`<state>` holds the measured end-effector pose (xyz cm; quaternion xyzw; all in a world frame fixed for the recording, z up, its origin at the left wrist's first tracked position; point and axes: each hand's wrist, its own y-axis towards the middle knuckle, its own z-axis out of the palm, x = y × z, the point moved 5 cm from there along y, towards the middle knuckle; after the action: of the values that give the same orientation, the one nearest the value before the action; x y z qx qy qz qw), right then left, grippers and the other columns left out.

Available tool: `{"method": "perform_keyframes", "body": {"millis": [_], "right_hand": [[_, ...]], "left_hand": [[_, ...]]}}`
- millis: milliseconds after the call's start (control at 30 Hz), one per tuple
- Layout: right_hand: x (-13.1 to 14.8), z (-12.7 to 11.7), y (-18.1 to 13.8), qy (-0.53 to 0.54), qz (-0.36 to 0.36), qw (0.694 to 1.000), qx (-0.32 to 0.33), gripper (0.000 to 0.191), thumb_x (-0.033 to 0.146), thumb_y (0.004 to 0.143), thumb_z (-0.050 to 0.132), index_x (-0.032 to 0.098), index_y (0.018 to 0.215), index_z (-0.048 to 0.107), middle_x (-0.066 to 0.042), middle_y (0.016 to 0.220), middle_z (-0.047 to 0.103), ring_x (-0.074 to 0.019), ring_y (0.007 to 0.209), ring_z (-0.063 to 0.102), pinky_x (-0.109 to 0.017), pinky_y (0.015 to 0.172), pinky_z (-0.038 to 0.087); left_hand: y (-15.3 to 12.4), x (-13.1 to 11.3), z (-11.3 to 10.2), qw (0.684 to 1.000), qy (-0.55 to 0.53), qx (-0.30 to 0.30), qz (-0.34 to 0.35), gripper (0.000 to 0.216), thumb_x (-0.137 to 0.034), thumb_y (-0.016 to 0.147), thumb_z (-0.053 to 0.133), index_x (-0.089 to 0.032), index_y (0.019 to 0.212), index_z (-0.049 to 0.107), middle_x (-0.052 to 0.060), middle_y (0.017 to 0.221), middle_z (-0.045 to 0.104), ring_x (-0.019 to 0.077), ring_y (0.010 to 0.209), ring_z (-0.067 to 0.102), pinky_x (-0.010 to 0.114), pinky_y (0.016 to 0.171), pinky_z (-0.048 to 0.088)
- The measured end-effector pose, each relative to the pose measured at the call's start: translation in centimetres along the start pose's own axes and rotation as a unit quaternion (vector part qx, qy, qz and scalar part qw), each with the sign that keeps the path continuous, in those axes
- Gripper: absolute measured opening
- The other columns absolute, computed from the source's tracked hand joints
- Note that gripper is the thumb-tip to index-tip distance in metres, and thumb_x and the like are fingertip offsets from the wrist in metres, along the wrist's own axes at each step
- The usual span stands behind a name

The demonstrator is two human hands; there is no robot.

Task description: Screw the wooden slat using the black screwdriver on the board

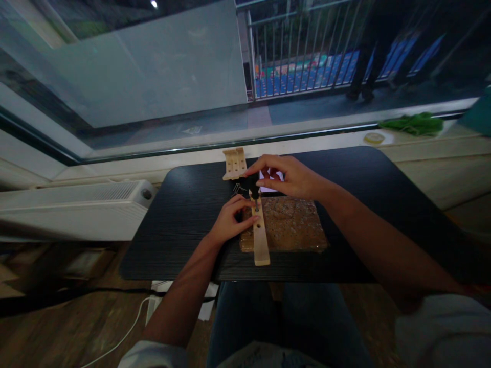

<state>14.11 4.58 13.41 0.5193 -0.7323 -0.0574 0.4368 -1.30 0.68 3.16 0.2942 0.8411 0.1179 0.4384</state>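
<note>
A pale wooden strip (261,244) with holes along it lies across a brown, tape-wrapped block (293,225), its near end jutting past the block's front edge. My left hand (230,221) is closed on the strip from the left, thumb and fingers around a hole. In my right hand (293,176), the fingertips pinch the black handle of a screwdriver (253,186). Its shaft points down at a hole in the strip, between my left thumb and fingers; the tip's exact contact is too small to tell. Several loose screws (238,189) lie to the left of the screwdriver.
More pale wooden pieces with holes (235,163) sit at the back edge of the dark table (172,220). Behind my right hand is a bright screen-like object (271,180). A tape roll (374,137) and a green bundle (414,123) rest on the windowsill. A white radiator (76,209) stands left.
</note>
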Motion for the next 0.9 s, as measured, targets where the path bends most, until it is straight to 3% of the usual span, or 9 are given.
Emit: {"method": "perform_keyframes", "body": {"millis": [167, 300, 500, 900], "right_hand": [[0.09, 0.57, -0.01, 0.088, 0.032, 0.995, 0.018, 0.023, 0.014, 0.088, 0.053, 0.014, 0.110, 0.057, -0.007, 0.106, 0.068, -0.0107, 0.085, 0.061, -0.027, 0.075, 0.048], [0.07, 0.75, -0.02, 0.128, 0.029, 0.991, 0.023, 0.023, 0.015, 0.088, 0.053, 0.014, 0.112, 0.054, -0.008, 0.107, 0.069, -0.0124, 0.096, 0.064, -0.029, 0.083, 0.049], [0.28, 0.52, 0.07, 0.054, 0.012, 0.998, 0.033, 0.034, 0.013, 0.088, 0.051, 0.014, 0.122, 0.058, -0.006, 0.102, 0.071, -0.0099, 0.076, 0.060, -0.024, 0.066, 0.045], [-0.32, 0.33, 0.06, 0.021, 0.016, 1.000, 0.001, 0.031, 0.026, 0.087, 0.060, 0.015, 0.116, 0.065, -0.004, 0.096, 0.071, -0.0062, 0.059, 0.042, -0.022, 0.057, 0.036]], "left_hand": [[0.03, -0.07, -0.04, 1.000, -0.002, 0.001, -0.002, 0.026, -0.034, 0.081, 0.069, -0.016, 0.099, 0.068, 0.004, 0.087, 0.055, 0.0138, 0.074, 0.054, 0.027, 0.068, 0.047], [0.05, -0.10, -0.07, 1.000, -0.002, -0.001, -0.004, 0.027, -0.036, 0.081, 0.068, -0.016, 0.099, 0.068, 0.004, 0.087, 0.055, 0.0138, 0.073, 0.054, 0.027, 0.067, 0.047], [0.04, -0.01, -0.04, 1.000, -0.001, -0.001, -0.009, 0.028, -0.038, 0.081, 0.067, -0.017, 0.099, 0.068, 0.003, 0.085, 0.055, 0.0136, 0.071, 0.052, 0.027, 0.066, 0.046], [0.02, 0.03, 0.01, 1.000, -0.001, -0.003, -0.006, 0.028, -0.039, 0.081, 0.067, -0.017, 0.098, 0.068, 0.003, 0.083, 0.054, 0.0136, 0.071, 0.051, 0.027, 0.065, 0.045]]}}
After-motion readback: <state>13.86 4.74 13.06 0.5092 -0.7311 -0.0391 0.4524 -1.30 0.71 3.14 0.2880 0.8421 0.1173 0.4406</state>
